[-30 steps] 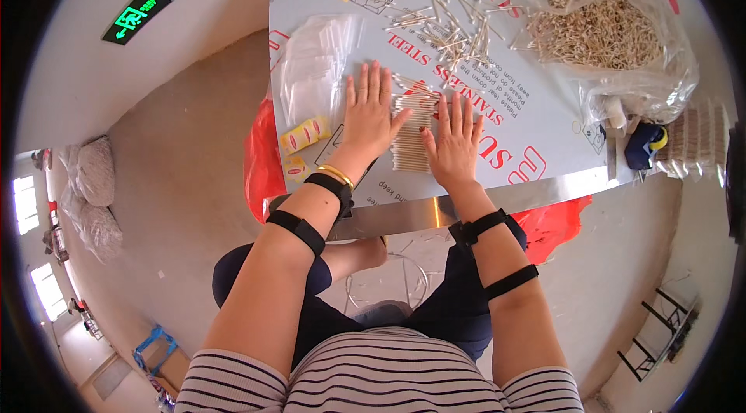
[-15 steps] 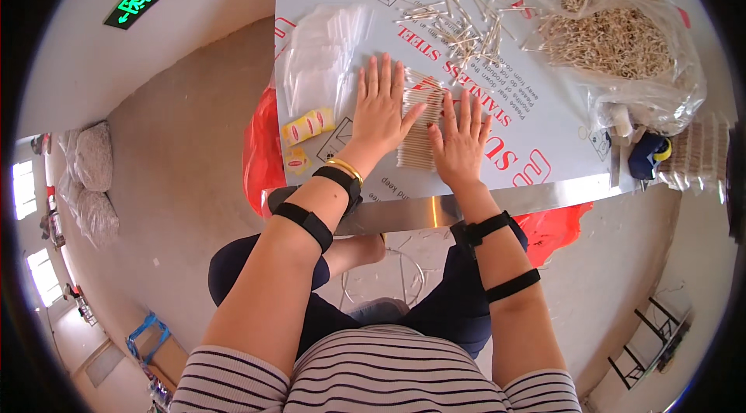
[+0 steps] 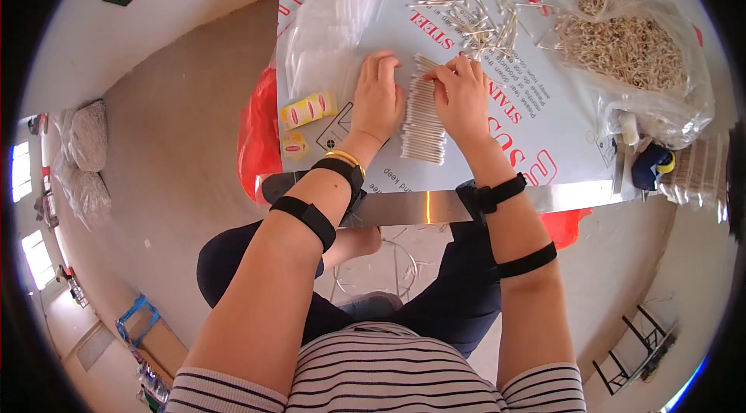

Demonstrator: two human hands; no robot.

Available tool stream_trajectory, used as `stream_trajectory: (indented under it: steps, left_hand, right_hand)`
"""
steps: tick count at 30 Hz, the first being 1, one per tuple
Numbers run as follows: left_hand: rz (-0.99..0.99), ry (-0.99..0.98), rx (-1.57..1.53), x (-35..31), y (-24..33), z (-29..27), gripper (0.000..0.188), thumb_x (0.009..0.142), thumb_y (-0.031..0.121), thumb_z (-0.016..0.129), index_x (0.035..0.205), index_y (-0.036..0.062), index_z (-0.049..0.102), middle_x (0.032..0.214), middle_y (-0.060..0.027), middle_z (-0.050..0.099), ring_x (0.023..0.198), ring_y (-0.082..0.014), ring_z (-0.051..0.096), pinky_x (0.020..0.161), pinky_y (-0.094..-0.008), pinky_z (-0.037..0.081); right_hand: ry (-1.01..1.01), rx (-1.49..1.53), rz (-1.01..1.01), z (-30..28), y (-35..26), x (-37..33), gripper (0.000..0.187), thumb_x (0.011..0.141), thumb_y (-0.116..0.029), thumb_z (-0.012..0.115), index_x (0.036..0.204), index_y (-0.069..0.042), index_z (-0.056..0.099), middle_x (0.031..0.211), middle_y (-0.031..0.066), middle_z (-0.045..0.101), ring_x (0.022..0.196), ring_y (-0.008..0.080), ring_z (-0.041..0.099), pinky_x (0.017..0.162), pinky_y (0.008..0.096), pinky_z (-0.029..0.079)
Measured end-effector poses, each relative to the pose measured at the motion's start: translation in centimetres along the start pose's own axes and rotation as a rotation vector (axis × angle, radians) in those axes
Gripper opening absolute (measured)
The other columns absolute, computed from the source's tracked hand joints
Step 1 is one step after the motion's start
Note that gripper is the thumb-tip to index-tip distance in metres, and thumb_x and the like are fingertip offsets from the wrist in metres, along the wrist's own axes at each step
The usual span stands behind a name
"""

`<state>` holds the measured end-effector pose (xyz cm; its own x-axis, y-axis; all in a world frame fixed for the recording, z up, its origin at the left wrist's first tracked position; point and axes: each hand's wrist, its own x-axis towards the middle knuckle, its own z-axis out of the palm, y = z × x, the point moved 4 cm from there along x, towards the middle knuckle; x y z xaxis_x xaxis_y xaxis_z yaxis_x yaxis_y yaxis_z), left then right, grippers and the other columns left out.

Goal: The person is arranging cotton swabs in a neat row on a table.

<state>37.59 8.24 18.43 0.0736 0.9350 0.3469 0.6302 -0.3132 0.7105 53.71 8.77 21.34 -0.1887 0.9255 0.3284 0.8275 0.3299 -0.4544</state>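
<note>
A neat row of white cotton swabs (image 3: 423,129) lies side by side on the film-covered table, between my two hands. My left hand (image 3: 378,98) rests just left of the row, its fingers curled in and pressed together, with nothing showing in them. At the far end of the row, my right hand (image 3: 464,102) has thumb and fingertips pinched on a cotton swab, partly hidden by the fingers. Beyond the hands is a loose heap of cotton swabs (image 3: 497,31), lying in all directions.
Clear plastic sleeves (image 3: 322,36) lie at the left, with yellow printed packets (image 3: 308,110) nearer me. At the far right, a clear bag (image 3: 622,48) holds many swabs. A dark blue tape dispenser (image 3: 651,167) sits at the right edge. Metal trim (image 3: 427,207) runs along the front.
Both hands lay flat with fingers stretched, the right one partly over the swab row. Now the left has curled its fingers, and the right has closed into a pinch at the row's far end.
</note>
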Motion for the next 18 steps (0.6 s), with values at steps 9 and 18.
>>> stream_trajectory:
  steps: [9,18]
  left_hand:
    - [0.092,-0.019,0.083,0.0,0.2,0.3,0.035,0.080,-0.002,0.058,0.114,0.0032,0.051,0.125,-0.0162,0.052,0.121,-0.0416,0.048,0.116,-0.0547,0.034]
    - [0.106,-0.051,0.125,0.0,0.0,0.3,0.033,0.080,0.002,0.060,0.112,0.0042,0.052,0.122,-0.0142,0.051,0.119,-0.0390,0.048,0.119,-0.0560,0.031]
  right_hand:
    - [-0.129,-0.079,-0.027,0.7,0.2,1.7,0.009,0.082,-0.010,0.069,0.086,-0.014,0.075,0.095,0.0038,0.059,0.099,0.0260,0.055,0.089,0.0420,0.043]
    - [-0.258,-0.148,-0.176,0.6,0.2,3.7,0.009,0.076,-0.012,0.072,0.086,-0.012,0.073,0.094,0.0045,0.062,0.101,0.0253,0.057,0.092,0.0402,0.043]
